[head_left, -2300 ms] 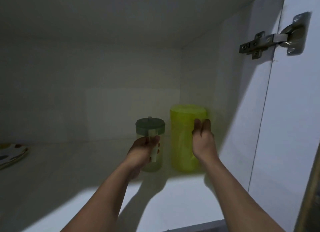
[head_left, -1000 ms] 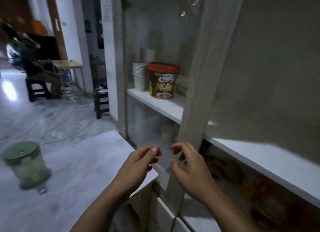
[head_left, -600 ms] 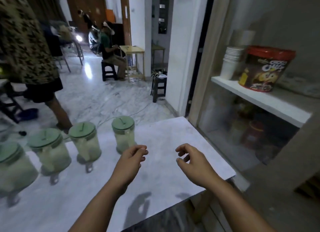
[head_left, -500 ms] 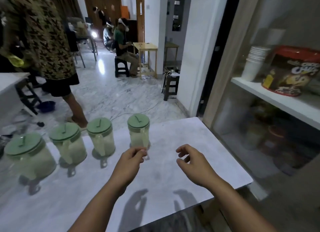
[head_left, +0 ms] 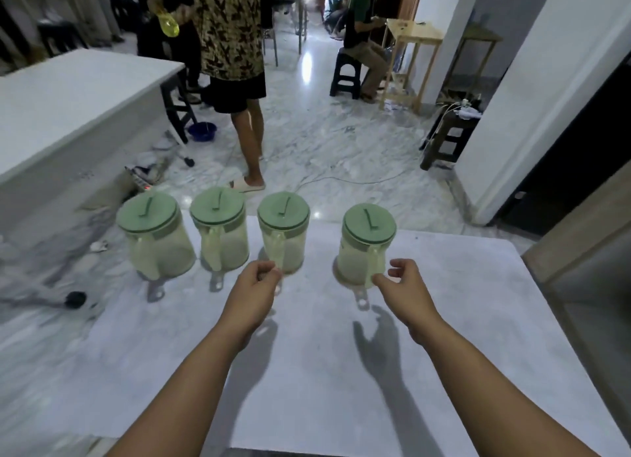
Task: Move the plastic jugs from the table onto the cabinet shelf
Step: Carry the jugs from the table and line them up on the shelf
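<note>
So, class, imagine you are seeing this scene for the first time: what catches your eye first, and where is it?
Four pale jugs with green lids stand in a row along the far side of the white table. The left hand reaches the handle of the third jug, the right hand that of the rightmost jug. Behind, a person in a patterned shirt stands on the marble floor.

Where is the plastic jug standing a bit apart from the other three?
The pale-green plastic jug with a green lid stands rightmost on the white table, just beyond the right hand.
</note>
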